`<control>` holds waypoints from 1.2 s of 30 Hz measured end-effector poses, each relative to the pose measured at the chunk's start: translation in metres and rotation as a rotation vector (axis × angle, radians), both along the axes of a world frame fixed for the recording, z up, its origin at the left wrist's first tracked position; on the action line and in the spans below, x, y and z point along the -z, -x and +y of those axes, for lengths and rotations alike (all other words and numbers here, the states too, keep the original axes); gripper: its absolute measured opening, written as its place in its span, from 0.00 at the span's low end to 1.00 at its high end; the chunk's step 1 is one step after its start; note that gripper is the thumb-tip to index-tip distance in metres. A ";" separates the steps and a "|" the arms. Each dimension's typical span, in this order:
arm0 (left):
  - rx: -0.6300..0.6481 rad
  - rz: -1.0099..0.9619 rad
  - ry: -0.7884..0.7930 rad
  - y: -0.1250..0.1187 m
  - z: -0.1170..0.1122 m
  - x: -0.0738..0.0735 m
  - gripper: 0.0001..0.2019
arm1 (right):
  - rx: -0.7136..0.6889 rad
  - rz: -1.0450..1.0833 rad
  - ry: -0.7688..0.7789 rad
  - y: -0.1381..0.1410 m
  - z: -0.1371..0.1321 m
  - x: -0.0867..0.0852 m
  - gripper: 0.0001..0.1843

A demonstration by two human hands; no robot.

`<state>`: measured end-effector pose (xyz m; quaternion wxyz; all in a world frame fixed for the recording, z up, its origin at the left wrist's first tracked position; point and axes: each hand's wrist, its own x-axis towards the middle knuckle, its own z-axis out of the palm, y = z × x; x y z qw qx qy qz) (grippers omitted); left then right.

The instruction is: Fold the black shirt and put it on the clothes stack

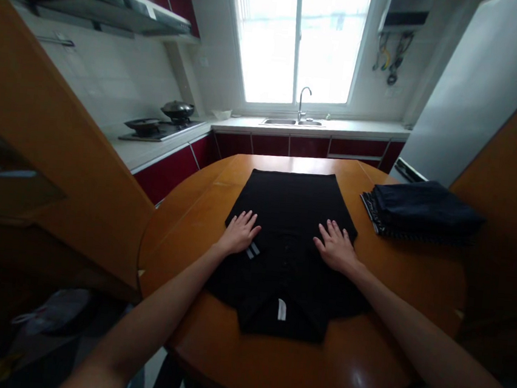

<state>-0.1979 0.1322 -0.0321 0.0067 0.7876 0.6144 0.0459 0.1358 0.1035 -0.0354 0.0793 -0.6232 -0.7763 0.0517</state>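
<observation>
A black short-sleeved polo shirt point(291, 206) lies spread out with its collar toward me and its hem at the far side. A white label shows inside the collar, and two pale stripes mark the left part of the chest. My left hand point(240, 233) rests flat on the shirt's left side, fingers spread, just above the stripes. On the right side, my right hand point(336, 247) lies flat on the cloth with its fingers apart. Neither hand grips the fabric.
The shirt is on a round wooden table point(181, 235). A stack of dark folded clothes point(424, 210) sits at the table's right. Beyond are a counter with a sink point(281, 122), a stove point(166, 130) with pans, and a white fridge point(474, 87).
</observation>
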 end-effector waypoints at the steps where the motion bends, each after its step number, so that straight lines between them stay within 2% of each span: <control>1: 0.002 -0.005 -0.001 0.000 0.000 -0.001 0.32 | -0.019 0.006 0.004 -0.001 -0.001 0.000 0.35; 4: 0.032 -0.042 0.001 0.000 -0.004 -0.007 0.30 | -0.055 0.045 0.030 -0.001 -0.005 -0.004 0.32; 6: 0.103 -0.095 -0.003 -0.004 -0.009 -0.013 0.28 | -0.097 0.094 0.014 0.001 -0.012 -0.010 0.32; 10: 0.279 -0.244 -0.062 -0.025 -0.033 -0.031 0.26 | -0.357 0.253 -0.030 0.008 -0.048 -0.024 0.31; 12: 0.375 -0.292 -0.018 -0.038 -0.051 -0.039 0.27 | -0.499 0.311 0.026 0.011 -0.074 -0.027 0.31; 15: 0.528 -0.289 0.145 -0.051 -0.086 -0.044 0.30 | -0.648 0.300 0.134 0.010 -0.112 -0.028 0.35; 18: 0.620 -0.263 0.232 -0.051 -0.125 -0.041 0.31 | -0.693 0.259 0.176 0.003 -0.137 -0.026 0.39; 21: 0.658 -0.235 0.208 -0.041 -0.159 -0.035 0.33 | -0.711 0.243 0.169 -0.004 -0.148 -0.025 0.45; 24: 0.656 -0.201 0.176 -0.028 -0.180 -0.033 0.39 | -0.721 0.245 0.161 -0.010 -0.151 -0.025 0.52; 28: 0.632 -0.192 0.181 -0.015 -0.189 -0.035 0.49 | -0.723 0.261 0.153 -0.013 -0.152 -0.024 0.49; 33: 0.654 -0.200 0.194 -0.004 -0.186 -0.036 0.47 | -0.757 0.279 0.133 -0.014 -0.151 -0.022 0.49; 36: 0.697 -0.222 0.184 0.003 -0.185 -0.034 0.43 | -0.765 0.255 0.052 -0.014 -0.151 -0.018 0.46</control>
